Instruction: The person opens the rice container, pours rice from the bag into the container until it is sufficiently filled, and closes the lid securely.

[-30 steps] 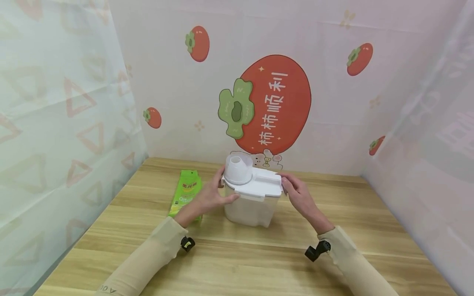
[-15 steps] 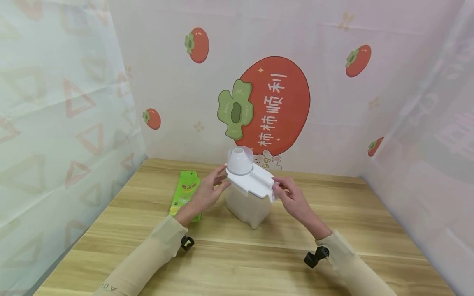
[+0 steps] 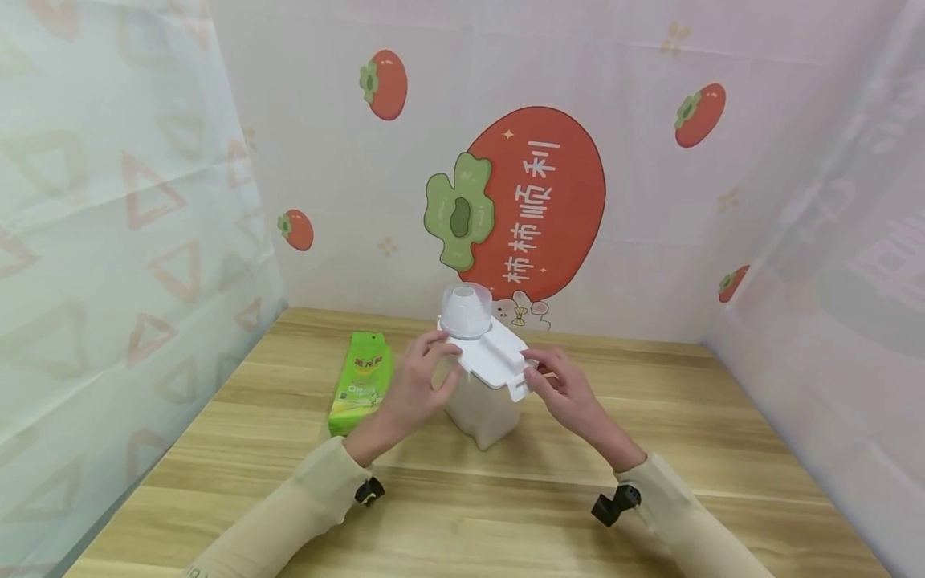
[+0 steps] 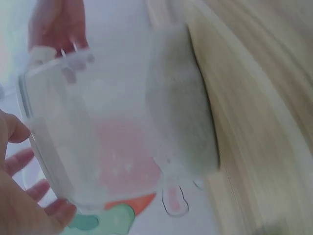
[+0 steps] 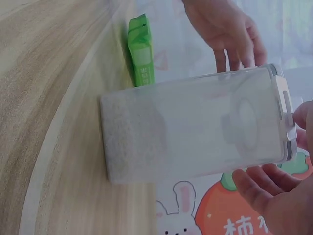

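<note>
A translucent storage container (image 3: 482, 411) with a white lid (image 3: 491, 353) stands on the table, its lower part filled with pale grains (image 5: 132, 137). On the lid sits a clear cup (image 3: 466, 311) over a white cone. My left hand (image 3: 419, 385) rests its loosely bent fingers along the lid's left edge. At the lid's right end, my right hand (image 3: 571, 393) pinches a white latch (image 3: 518, 388), which sticks out from the rim. The right wrist view shows the right thumb by the latch and the other fingers beside the container.
A green printed packet (image 3: 360, 385) lies left of the container, behind the left forearm. The wooden table (image 3: 462, 522) reaches back to a fabric wall (image 3: 636, 265) with persimmon prints. Further fabric walls stand at both sides.
The container has turned so that its right end points more toward me. The latch at that end now stands outward. My left hand has shifted from the container's side onto the lid edge.
</note>
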Action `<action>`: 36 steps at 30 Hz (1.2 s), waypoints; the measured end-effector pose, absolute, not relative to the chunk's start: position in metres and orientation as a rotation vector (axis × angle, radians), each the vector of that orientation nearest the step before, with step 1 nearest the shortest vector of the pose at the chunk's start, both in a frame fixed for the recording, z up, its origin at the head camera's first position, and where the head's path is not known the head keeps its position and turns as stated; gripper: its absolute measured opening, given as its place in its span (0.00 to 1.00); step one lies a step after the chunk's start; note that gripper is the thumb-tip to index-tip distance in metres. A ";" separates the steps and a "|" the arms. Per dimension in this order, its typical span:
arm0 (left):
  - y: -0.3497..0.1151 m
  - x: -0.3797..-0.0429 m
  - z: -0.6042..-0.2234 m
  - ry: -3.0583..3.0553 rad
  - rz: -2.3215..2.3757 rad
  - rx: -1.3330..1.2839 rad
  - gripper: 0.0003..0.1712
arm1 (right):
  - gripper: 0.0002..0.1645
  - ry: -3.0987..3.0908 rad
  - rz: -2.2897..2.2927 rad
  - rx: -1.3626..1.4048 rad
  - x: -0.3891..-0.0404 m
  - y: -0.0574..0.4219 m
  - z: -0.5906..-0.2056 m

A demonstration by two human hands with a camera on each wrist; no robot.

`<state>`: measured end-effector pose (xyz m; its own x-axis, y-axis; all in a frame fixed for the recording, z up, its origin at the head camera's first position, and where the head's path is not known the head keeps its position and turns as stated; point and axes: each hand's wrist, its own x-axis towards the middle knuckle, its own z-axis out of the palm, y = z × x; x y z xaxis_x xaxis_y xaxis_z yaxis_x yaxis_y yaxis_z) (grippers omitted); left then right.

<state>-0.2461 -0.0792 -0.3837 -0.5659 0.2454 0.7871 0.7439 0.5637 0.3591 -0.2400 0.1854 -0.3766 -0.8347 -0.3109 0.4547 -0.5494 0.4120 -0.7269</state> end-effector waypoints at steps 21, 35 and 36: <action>-0.031 -0.219 -0.381 -2.314 -0.492 -0.759 0.33 | 0.26 -2.508 1.374 0.888 -0.225 0.186 -0.355; -0.029 -0.219 -0.379 -2.296 -0.365 -0.742 0.27 | 0.29 -2.469 1.380 0.921 -0.247 0.197 -0.389; -0.029 -0.219 -0.378 -2.294 -0.357 -0.744 0.27 | 0.28 -2.463 1.376 0.929 -0.247 0.197 -0.389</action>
<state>-0.2190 -0.0291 -0.3783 -0.5982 0.4115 0.6876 0.6011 0.7979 0.0455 -0.2475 0.1973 -0.3886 -0.7911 -0.4360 0.4291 -0.5940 0.3795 -0.7093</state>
